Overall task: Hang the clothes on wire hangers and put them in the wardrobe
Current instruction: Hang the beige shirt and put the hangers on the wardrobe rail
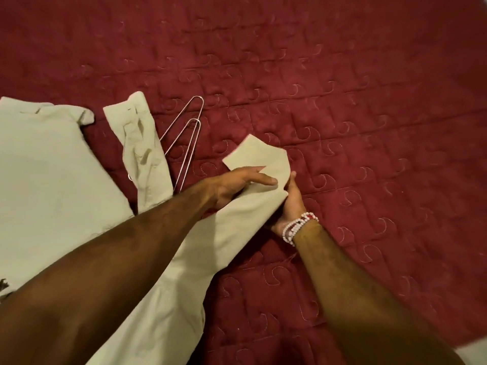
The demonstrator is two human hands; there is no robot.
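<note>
A pale green garment lies on the red quilted bed. Its long sleeve runs toward the middle, ending in a folded cuff. My left hand lies on top of the sleeve near the cuff with its fingers stretched out flat. My right hand, with bead bracelets at the wrist, grips the sleeve's right edge from beneath, thumb up along the cloth. Two wire hangers lie on the bed just left of the cuff, partly under a second folded pale strip of cloth.
The wide body of a pale garment covers the left part of the bed. The red quilt spreads open to the right and far side. A light strip shows at the bottom right corner.
</note>
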